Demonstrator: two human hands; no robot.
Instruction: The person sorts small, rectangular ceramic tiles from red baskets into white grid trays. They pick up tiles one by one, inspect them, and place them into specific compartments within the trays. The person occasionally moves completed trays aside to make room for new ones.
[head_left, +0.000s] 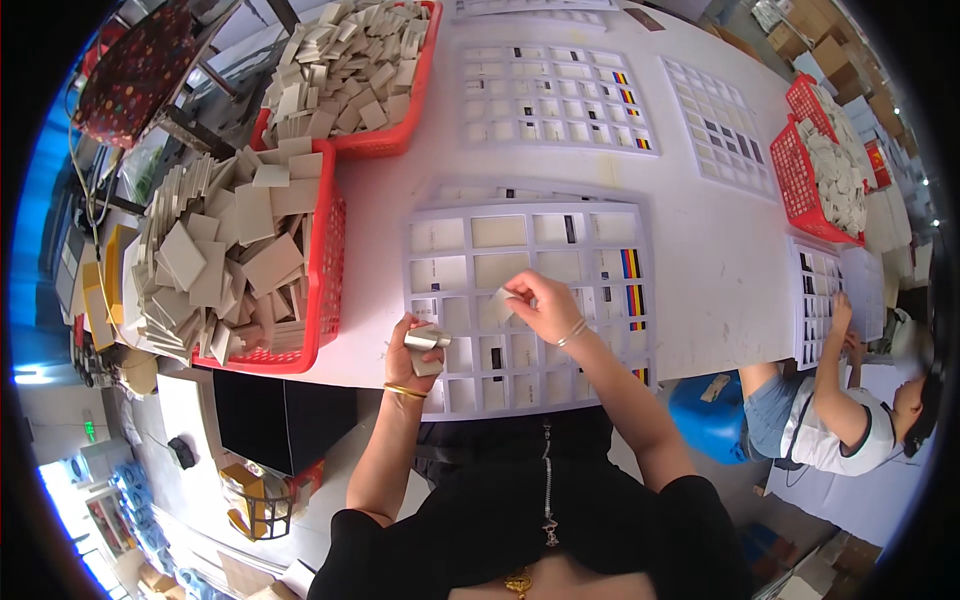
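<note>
Above a white gridded plastic board (pixel 468 235), the right hand (pixel 545 308) pinches a small off-white rectangular tile (pixel 502 303); the left hand (pixel 402 362) grips a pale tile stack (pixel 428 339). Apparently 2 upper compartments (pixel 500 250) are filled; most others look bare.

Black short-sleeved top (pixel 450 512), silver-coloured front zip (pixel 547 478).
Gold-coloured pendant (pixel 518 583) at neckline; gold-coloured bangle (pixel 406 391) on left wrist (pixel 402 400), pale bangle (pixel 573 332) on right wrist (pixel 582 345).

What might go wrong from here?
The tiles bunched in the left hand could slip from its grip. The piece pinched by the right hand over the tray might drop askew. The nearest red basket is heaped above its rim; a bump may spill some.
</note>
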